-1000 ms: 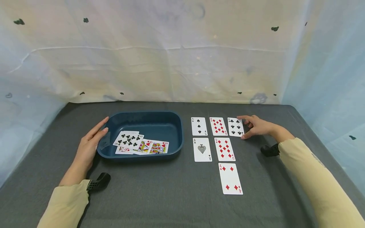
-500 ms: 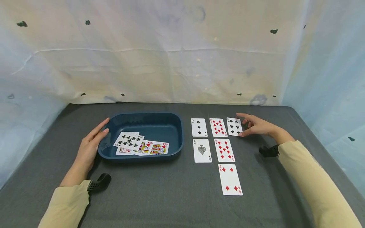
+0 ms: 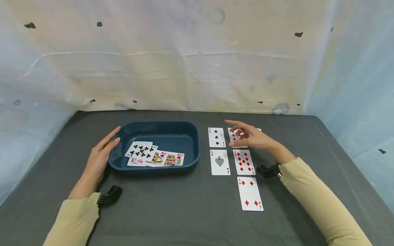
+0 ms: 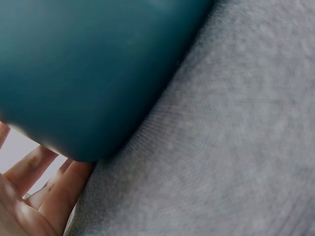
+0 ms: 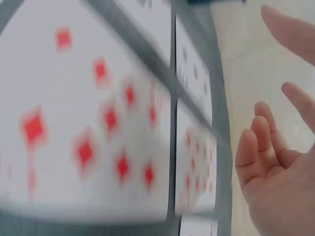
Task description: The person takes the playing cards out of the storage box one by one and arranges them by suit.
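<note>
My left hand [image 3: 97,159] holds the left end of a dark blue tray [image 3: 189,136], thumb over the rim; the left wrist view shows its fingers against the tray's outer side [image 4: 93,73]. Face-up playing cards lie in the tray, a clubs card [image 3: 143,151] on top and court cards [image 3: 173,159] beneath. My right hand [image 3: 253,138] hovers, holding nothing, over a diamonds card [image 3: 232,135] that it partly hides. Behind the hand a black-suited card shows only a corner. Nearby lie a three of spades [image 3: 217,137], an ace of spades [image 3: 220,162], a nine of diamonds [image 3: 244,162] and a four of diamonds [image 3: 250,193].
A grey cloth [image 3: 172,212] covers the table. Pale patterned sheets [image 3: 184,61] hang behind it and at both sides. A dark band [image 3: 267,171] sits on the right wrist, and another [image 3: 110,195] on the left.
My right hand has left the six of clubs and moved left over the diamonds card beside it. The six of clubs had shifted slightly left before that. My left hand stays on the tray.
</note>
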Motion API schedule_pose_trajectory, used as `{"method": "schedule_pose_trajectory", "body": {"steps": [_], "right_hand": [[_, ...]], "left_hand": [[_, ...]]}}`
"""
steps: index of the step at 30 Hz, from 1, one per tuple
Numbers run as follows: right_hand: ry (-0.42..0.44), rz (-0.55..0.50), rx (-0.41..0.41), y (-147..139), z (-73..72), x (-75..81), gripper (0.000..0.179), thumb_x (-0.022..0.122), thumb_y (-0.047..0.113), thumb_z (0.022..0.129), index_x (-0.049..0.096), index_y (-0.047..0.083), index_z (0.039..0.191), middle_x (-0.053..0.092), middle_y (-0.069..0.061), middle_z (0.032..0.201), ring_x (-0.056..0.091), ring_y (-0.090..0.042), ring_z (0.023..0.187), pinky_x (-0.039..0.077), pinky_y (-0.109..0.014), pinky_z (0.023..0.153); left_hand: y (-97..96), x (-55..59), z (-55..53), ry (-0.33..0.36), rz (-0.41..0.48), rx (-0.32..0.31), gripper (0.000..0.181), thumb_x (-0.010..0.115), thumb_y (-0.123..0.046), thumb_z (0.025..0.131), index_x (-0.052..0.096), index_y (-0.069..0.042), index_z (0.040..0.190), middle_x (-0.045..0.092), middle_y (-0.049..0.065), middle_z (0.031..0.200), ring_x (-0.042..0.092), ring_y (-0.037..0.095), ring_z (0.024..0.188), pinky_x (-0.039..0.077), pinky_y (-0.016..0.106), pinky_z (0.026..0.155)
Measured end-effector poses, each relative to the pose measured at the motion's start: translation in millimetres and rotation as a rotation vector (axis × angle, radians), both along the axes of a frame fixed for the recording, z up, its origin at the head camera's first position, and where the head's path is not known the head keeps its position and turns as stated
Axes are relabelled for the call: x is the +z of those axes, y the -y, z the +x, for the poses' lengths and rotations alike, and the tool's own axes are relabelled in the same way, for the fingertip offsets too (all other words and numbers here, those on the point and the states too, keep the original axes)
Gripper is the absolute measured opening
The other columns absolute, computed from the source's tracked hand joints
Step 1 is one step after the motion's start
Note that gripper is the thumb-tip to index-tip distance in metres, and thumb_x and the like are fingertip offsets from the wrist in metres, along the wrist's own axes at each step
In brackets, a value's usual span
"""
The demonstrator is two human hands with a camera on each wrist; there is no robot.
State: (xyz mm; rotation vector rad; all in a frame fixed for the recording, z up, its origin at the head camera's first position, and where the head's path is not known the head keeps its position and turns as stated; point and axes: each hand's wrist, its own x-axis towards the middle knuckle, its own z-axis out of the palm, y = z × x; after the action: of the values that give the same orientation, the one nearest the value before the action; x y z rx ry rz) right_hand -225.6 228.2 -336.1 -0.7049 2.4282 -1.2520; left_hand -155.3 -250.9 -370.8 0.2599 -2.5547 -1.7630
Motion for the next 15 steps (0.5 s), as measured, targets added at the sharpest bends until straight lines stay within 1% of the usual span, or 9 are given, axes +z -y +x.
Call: {"method": "schedule_pose_trajectory", "body": {"steps": [3, 4, 7, 11, 15], "right_hand": [[-0.017, -0.049, 0.046, 20.5, 1.3, 3.8, 0.078, 0.073, 0.017, 0.083, 0.034, 0.023, 0.150, 0.045, -0.021, 0.136, 0.045, -0.037, 0.114, 0.042, -0.042, 0.092], [-0.021, -0.062, 0.059, 27.0, 1.2, 4.7, 0.077, 0.073, 0.017, 0.084, 0.034, 0.023, 0.149, 0.045, -0.021, 0.135, 0.044, -0.038, 0.114, 0.042, -0.042, 0.091], [-0.025, -0.101, 0.091, 47.2, 0.9, 8.2, 0.075, 0.072, 0.017, 0.084, 0.036, 0.023, 0.149, 0.046, -0.018, 0.134, 0.043, -0.040, 0.117, 0.043, -0.043, 0.091], [-0.032, -0.153, 0.129, 75.0, 0.0, 12.9, 0.074, 0.073, 0.016, 0.083, 0.037, 0.022, 0.148, 0.047, -0.013, 0.136, 0.044, -0.038, 0.119, 0.044, -0.043, 0.092], [-0.024, -0.175, 0.149, 100.1, 0.3, 18.1, 0.072, 0.073, 0.018, 0.084, 0.039, 0.025, 0.147, 0.047, -0.015, 0.138, 0.045, -0.036, 0.121, 0.044, -0.042, 0.093]], "left_hand": [[-0.7, 0.0, -0.9, -0.006, -0.008, 0.003, 0.051, 0.047, -0.052, 0.097, 0.033, -0.046, 0.145, 0.016, 0.000, 0.160, 0.011, 0.032, 0.147, 0.010, 0.063, 0.114], [-1.0, 0.1, -1.2, -0.007, -0.008, 0.003, 0.052, 0.048, -0.052, 0.096, 0.033, -0.046, 0.145, 0.016, 0.000, 0.161, 0.011, 0.032, 0.147, 0.010, 0.063, 0.114], [-2.4, -0.3, -2.7, -0.004, -0.006, 0.005, 0.052, 0.047, -0.052, 0.096, 0.032, -0.045, 0.146, 0.016, 0.000, 0.161, 0.011, 0.032, 0.147, 0.009, 0.063, 0.114], [-5.3, -1.2, -4.8, -0.005, -0.004, 0.010, 0.053, 0.047, -0.051, 0.097, 0.032, -0.043, 0.147, 0.016, 0.001, 0.160, 0.012, 0.033, 0.147, 0.009, 0.063, 0.114], [-9.1, -2.0, -6.4, -0.008, 0.002, 0.005, 0.053, 0.048, -0.049, 0.097, 0.033, -0.041, 0.147, 0.017, 0.002, 0.160, 0.013, 0.033, 0.147, 0.010, 0.062, 0.114]]}}
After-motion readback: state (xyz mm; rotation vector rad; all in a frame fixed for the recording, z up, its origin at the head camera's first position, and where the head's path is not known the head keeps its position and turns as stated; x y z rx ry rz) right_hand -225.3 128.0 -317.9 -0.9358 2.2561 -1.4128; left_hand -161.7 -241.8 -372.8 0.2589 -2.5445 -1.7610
